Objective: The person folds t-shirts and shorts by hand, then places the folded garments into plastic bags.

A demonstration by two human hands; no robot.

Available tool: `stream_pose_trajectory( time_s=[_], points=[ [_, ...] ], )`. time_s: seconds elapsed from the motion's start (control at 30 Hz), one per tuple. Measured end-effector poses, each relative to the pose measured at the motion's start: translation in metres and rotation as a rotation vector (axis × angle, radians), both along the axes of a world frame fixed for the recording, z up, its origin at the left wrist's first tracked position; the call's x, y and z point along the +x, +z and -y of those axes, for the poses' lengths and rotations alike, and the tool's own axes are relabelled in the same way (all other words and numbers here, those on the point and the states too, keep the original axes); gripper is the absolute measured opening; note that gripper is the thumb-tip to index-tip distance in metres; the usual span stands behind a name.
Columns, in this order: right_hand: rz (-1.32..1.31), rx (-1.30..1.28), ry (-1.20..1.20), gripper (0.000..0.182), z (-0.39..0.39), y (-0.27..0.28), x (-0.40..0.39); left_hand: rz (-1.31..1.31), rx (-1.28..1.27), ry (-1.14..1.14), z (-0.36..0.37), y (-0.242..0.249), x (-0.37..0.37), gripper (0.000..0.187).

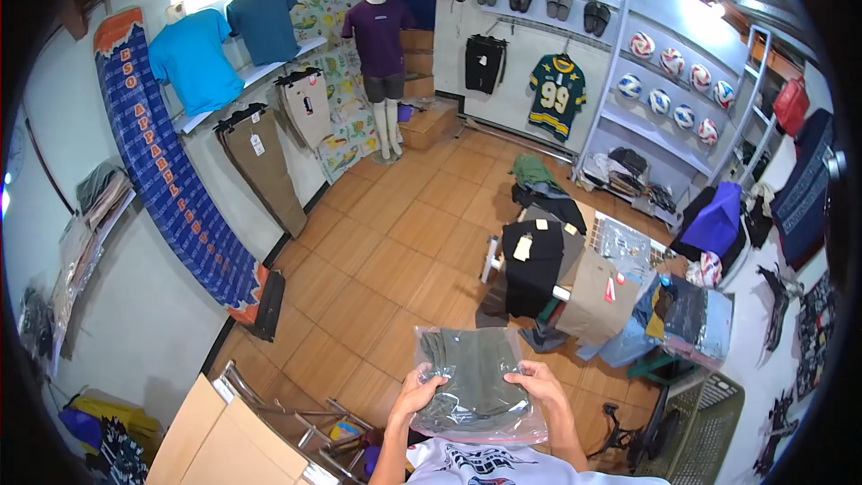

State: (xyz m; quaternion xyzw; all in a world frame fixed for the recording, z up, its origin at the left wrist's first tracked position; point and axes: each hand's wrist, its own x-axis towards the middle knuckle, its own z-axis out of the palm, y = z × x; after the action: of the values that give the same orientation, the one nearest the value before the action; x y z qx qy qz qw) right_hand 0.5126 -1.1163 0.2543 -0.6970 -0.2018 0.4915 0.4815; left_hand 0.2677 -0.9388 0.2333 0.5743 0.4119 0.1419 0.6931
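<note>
A clear plastic bag (pixel 474 377) with a folded grey-green garment inside is held up in front of my chest. My left hand (pixel 417 392) grips its left side, thumb on the front face. On the opposite side my right hand (pixel 537 386) pinches the bag the same way, its thumb pressed on the plastic. The fingers behind the bag are hidden. A reddish strip runs along the bag's edge nearest my body. Whether the garment is trousers or something else cannot be made out.
To the right, a table carries black trousers (pixel 530 256), beige trousers (pixel 600 296) and bagged clothes (pixel 696 310). A green crate (pixel 696 427) stands at lower right, a cardboard panel (pixel 229 436) at lower left. Shelves of balls (pixel 672 61) and a mannequin (pixel 379 45) are farther back.
</note>
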Motion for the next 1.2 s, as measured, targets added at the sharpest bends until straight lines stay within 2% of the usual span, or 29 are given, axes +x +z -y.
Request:
stream_pose_trajectory(
  time_s=[0.13, 0.2, 0.23, 0.27, 0.3, 0.33, 0.4, 0.43, 0.5, 0.63, 0.67, 0.73, 0.8, 0.97, 1.2],
  points=[
    [-0.004, -0.018, 0.046, 0.023, -0.099, 0.030, 0.011, 0.024, 0.059, 0.053, -0.079, -0.003, 0.006, 0.050],
    [-0.010, 0.004, 0.111, 0.023, -0.154, 0.039, 0.014, 0.065, 0.152, 0.168, -0.117, 0.011, 0.001, 0.023],
    [-0.022, 0.020, 0.151, 0.023, -0.180, 0.041, 0.013, 0.060, 0.153, 0.197, -0.137, 0.017, -0.005, 0.023],
    [0.080, 0.012, 0.225, 0.024, -0.207, 0.040, 0.013, 0.054, 0.129, 0.219, -0.156, 0.034, -0.011, 0.030],
    [0.075, 0.007, 0.254, 0.024, -0.233, 0.048, 0.008, 0.050, 0.101, 0.240, -0.171, 0.043, -0.021, 0.037],
    [0.143, 0.064, 0.286, 0.021, -0.257, 0.055, 0.000, 0.036, 0.166, 0.251, -0.193, 0.019, -0.031, 0.030],
    [0.276, 0.107, 0.385, 0.020, -0.299, 0.053, -0.010, 0.017, 0.203, 0.323, -0.212, 0.051, -0.047, 0.019],
    [0.263, 0.105, 0.426, 0.020, -0.316, 0.049, -0.016, 0.013, 0.203, 0.368, -0.220, 0.059, -0.058, 0.014],
    [0.130, 0.173, 0.441, 0.023, -0.354, 0.045, -0.036, 0.018, 0.183, 0.471, -0.226, 0.078, -0.076, 0.014],
    [0.146, 0.131, 0.622, 0.023, -0.427, 0.015, -0.068, 0.003, 0.208, 0.667, -0.242, 0.077, -0.114, 0.014],
    [0.114, 0.137, 0.660, 0.022, -0.445, 0.012, -0.078, -0.005, 0.148, 0.678, -0.249, 0.061, -0.128, 0.026],
    [0.105, 0.121, 0.770, 0.022, -0.482, 0.009, -0.097, -0.028, 0.146, 0.793, -0.257, 0.043, -0.146, 0.029],
    [0.101, 0.108, 0.876, 0.023, -0.521, 0.007, -0.117, -0.070, 0.105, 0.879, -0.270, 0.055, -0.159, 0.036],
    [0.118, 0.118, 1.085, 0.023, -0.618, 0.030, -0.175, -0.044, 0.118, 1.059, -0.316, 0.042, -0.198, 0.033],
    [0.196, 0.279, 1.354, 0.021, -0.769, 0.017, -0.264, 0.059, 0.228, 1.330, -0.392, 0.068, -0.240, 0.031]
  ],
)
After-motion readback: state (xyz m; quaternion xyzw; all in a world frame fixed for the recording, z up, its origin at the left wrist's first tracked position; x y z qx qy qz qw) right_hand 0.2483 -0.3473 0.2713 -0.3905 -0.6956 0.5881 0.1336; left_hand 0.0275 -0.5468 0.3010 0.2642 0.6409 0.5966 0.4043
